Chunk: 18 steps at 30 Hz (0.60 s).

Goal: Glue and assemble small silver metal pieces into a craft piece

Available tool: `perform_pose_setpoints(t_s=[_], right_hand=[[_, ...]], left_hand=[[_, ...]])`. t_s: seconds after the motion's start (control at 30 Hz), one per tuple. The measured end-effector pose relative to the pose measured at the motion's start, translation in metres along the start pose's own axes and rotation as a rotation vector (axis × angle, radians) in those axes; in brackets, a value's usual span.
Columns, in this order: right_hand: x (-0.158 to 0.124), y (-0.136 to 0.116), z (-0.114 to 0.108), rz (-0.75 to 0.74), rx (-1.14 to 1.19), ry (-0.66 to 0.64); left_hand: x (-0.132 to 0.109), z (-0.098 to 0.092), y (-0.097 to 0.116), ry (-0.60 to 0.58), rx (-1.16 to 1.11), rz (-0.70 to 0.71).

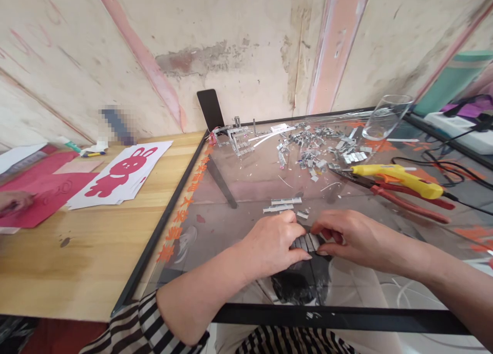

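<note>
Near the front of the glass table [246,225], my left hand [275,241] and my right hand [352,237] meet around a small silvery segmented metal strip [310,242]. The left thumb and fingers pinch its left part. On its right end the right thumb and fingertips close from the other side. Just beyond the left hand lie two narrow metal strips [286,202] and a short loose piece [303,215]. Dark, shiny, crumpled material [298,284] shows below my hands; whether it is on the glass or under it, I cannot tell.
Behind are a heap of metal pieces [311,148], a tilted phone [210,110] and a drinking glass [387,117]. Red-handled pliers [410,202] and a yellow glue gun [400,178] lie right, with cables. Another person's hand [15,202] rests on red paper at the left wooden table [100,256].
</note>
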State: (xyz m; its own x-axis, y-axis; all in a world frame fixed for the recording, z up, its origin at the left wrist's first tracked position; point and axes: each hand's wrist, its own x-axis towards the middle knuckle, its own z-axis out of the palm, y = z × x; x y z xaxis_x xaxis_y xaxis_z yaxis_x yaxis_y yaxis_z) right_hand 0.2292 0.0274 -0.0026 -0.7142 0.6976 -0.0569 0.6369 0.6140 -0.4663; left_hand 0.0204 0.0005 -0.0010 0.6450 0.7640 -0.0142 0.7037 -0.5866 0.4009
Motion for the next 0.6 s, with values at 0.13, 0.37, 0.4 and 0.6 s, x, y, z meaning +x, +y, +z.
perform_pose_setpoints(t_s=[0.13, 0.37, 0.4, 0.6], right_hand=[[0.0006, -0.0005, 0.0, 0.005, -0.004, -0.001], [0.0009, 0.0005, 0.0004, -0.001, 0.025, -0.002], [0.001, 0.0007, 0.0005, -0.004, 0.033, -0.002], [0.0015, -0.0004, 0.0005, -0.01, 0.061, 0.003]], left_hand=[[-0.0002, 0.0005, 0.0002, 0.013, 0.0, -0.002], [-0.0008, 0.0001, 0.0032, 0.036, 0.018, -0.008], [-0.0008, 0.0003, 0.0034, 0.04, 0.023, -0.01], [-0.001, 0.0022, 0.0051, 0.066, 0.049, -0.018]])
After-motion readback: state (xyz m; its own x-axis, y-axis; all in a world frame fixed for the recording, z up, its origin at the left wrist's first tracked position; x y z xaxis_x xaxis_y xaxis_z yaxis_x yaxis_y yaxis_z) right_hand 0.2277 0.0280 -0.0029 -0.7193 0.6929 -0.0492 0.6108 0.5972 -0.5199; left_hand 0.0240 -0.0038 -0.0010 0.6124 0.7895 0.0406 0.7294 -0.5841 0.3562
